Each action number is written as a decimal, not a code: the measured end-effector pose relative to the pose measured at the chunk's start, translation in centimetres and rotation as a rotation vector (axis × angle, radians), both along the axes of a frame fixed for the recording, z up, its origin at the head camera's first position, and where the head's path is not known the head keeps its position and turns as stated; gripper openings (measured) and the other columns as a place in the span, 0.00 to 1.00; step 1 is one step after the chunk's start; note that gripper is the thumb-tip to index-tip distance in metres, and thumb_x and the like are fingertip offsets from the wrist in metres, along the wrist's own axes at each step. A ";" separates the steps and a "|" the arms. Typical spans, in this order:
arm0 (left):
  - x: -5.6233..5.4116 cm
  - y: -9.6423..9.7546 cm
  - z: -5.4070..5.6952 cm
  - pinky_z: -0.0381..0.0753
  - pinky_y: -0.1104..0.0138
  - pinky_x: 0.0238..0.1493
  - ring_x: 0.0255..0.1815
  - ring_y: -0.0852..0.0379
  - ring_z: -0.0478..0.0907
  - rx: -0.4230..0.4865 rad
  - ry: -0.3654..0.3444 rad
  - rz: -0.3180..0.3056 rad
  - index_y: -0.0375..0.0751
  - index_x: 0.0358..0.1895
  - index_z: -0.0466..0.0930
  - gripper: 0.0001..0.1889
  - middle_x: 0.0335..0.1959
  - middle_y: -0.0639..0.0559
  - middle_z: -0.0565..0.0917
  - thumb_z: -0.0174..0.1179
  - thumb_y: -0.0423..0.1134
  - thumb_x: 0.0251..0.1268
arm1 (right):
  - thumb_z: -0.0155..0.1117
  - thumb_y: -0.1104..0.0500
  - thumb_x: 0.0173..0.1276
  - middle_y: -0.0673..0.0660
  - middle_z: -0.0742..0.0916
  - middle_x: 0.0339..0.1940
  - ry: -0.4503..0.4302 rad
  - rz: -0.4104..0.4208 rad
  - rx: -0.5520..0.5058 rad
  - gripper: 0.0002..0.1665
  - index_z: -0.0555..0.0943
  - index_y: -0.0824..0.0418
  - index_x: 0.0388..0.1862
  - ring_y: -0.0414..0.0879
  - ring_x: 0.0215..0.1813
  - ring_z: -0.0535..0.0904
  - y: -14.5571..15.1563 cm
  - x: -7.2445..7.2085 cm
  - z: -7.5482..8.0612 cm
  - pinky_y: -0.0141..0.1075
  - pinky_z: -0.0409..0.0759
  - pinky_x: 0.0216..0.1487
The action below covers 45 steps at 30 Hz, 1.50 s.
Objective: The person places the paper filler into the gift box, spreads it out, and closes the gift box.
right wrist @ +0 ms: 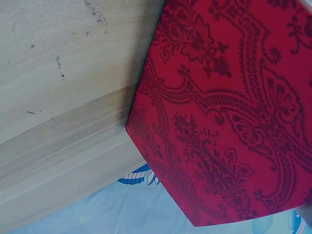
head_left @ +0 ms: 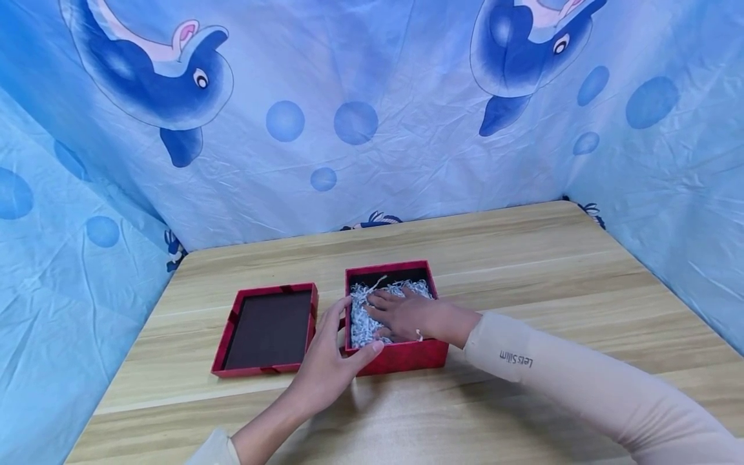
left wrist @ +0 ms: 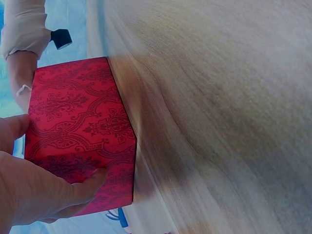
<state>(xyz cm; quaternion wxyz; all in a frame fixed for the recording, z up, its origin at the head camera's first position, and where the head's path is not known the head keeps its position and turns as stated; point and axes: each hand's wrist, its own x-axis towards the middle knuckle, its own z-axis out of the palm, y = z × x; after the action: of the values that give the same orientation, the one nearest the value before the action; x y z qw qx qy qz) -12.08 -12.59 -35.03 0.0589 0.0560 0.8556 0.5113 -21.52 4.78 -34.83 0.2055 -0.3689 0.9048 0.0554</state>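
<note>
A red gift box (head_left: 403, 358) with a dark floral pattern stands uncovered on the wooden table. Pale blue shredded paper (head_left: 360, 326) fills it below the rim. My left hand (head_left: 331, 365) holds the box at its near left corner, thumb at the near rim and fingers along the left side. In the left wrist view its fingers lie against the patterned wall (left wrist: 80, 107). My right hand (head_left: 407, 315) reaches over the near rim and rests on the shredded paper, palm down with fingers spread. The right wrist view shows only the outer wall (right wrist: 219, 112) of the box, that hand being mostly hidden.
Left of the box lies its red lid (head_left: 267, 332), inside facing up, close to my left hand. The wooden table (head_left: 523, 271) extends to both sides. Behind it and at both sides hangs a blue cloth (head_left: 407, 174) printed with dolphins and bubbles.
</note>
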 end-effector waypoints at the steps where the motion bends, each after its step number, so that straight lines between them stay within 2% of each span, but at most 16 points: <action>1: 0.0 0.0 0.0 0.77 0.53 0.56 0.70 0.38 0.62 -0.001 0.000 0.001 0.57 0.75 0.48 0.46 0.74 0.53 0.54 0.67 0.56 0.57 | 0.47 0.37 0.72 0.46 0.50 0.80 0.001 0.001 -0.001 0.41 0.48 0.43 0.79 0.47 0.79 0.39 0.0 0.0 0.0 0.55 0.46 0.75; 6: 0.0 0.0 0.0 0.79 0.54 0.54 0.70 0.37 0.62 0.005 -0.002 -0.006 0.58 0.75 0.49 0.46 0.74 0.53 0.54 0.67 0.56 0.57 | 0.45 0.36 0.72 0.46 0.51 0.79 0.005 -0.006 -0.021 0.40 0.47 0.41 0.79 0.47 0.79 0.41 0.2 -0.1 0.6 0.55 0.48 0.74; 10: 0.0 -0.1 0.0 0.80 0.54 0.52 0.70 0.37 0.62 0.022 0.000 -0.017 0.58 0.75 0.48 0.46 0.74 0.53 0.53 0.67 0.55 0.57 | 0.44 0.34 0.72 0.47 0.51 0.80 -0.007 -0.024 -0.058 0.41 0.45 0.39 0.78 0.49 0.79 0.41 0.7 0.0 1.9 0.57 0.48 0.74; 16: 0.0 -0.1 0.0 0.80 0.55 0.51 0.70 0.37 0.61 0.028 0.002 -0.022 0.56 0.75 0.48 0.46 0.74 0.52 0.54 0.66 0.54 0.58 | 0.46 0.38 0.73 0.49 0.49 0.80 -0.020 -0.008 -0.159 0.40 0.46 0.42 0.79 0.50 0.79 0.40 1.7 0.6 3.9 0.60 0.45 0.73; 21: -0.1 -0.1 -0.1 0.80 0.54 0.52 0.71 0.37 0.61 0.009 0.001 -0.018 0.56 0.75 0.48 0.46 0.74 0.52 0.54 0.67 0.54 0.58 | 0.48 0.38 0.73 0.49 0.48 0.80 0.020 -0.001 -0.221 0.41 0.47 0.44 0.79 0.51 0.79 0.38 2.5 1.1 4.6 0.61 0.40 0.73; 28: -0.1 -0.1 -0.2 0.80 0.54 0.51 0.71 0.36 0.60 0.000 0.000 -0.015 0.55 0.75 0.48 0.47 0.74 0.52 0.54 0.67 0.56 0.57 | 0.50 0.36 0.71 0.48 0.47 0.80 0.056 -0.005 -0.187 0.44 0.44 0.40 0.79 0.50 0.79 0.37 2.5 1.6 3.6 0.59 0.38 0.73; 33: -0.1 -0.1 -0.2 0.79 0.54 0.52 0.71 0.36 0.60 0.006 0.009 -0.021 0.55 0.75 0.48 0.46 0.74 0.52 0.53 0.66 0.55 0.58 | 0.46 0.35 0.71 0.48 0.47 0.80 0.101 0.018 -0.140 0.43 0.44 0.41 0.79 0.49 0.79 0.38 2.2 1.4 2.5 0.59 0.43 0.73; 38: -0.1 -0.1 -0.1 0.79 0.54 0.53 0.71 0.36 0.60 0.013 0.011 -0.023 0.55 0.75 0.48 0.46 0.74 0.52 0.54 0.66 0.56 0.58 | 0.44 0.33 0.71 0.48 0.47 0.80 0.116 0.042 -0.080 0.43 0.42 0.40 0.79 0.49 0.79 0.39 1.7 1.1 2.2 0.59 0.49 0.72; 41: -0.1 -0.1 -0.1 0.79 0.53 0.53 0.70 0.36 0.61 0.015 0.012 -0.021 0.56 0.75 0.48 0.46 0.74 0.52 0.54 0.66 0.56 0.57 | 0.42 0.32 0.71 0.46 0.46 0.80 0.097 0.043 -0.045 0.43 0.40 0.38 0.78 0.49 0.79 0.38 1.2 0.9 2.0 0.59 0.51 0.72; 45: 0.0 -0.1 0.0 0.79 0.53 0.54 0.71 0.37 0.60 0.010 0.004 -0.017 0.57 0.75 0.48 0.46 0.74 0.53 0.54 0.66 0.57 0.57 | 0.42 0.31 0.71 0.45 0.43 0.80 0.023 0.018 -0.022 0.43 0.39 0.37 0.78 0.48 0.79 0.37 0.7 0.6 1.4 0.60 0.52 0.71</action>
<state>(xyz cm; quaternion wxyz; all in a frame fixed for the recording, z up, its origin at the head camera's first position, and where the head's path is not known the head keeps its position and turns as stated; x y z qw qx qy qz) -12.09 -12.67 -35.03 0.0614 0.0645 0.8527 0.5148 -20.97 5.46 -33.39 0.1906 -0.3788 0.9042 0.0514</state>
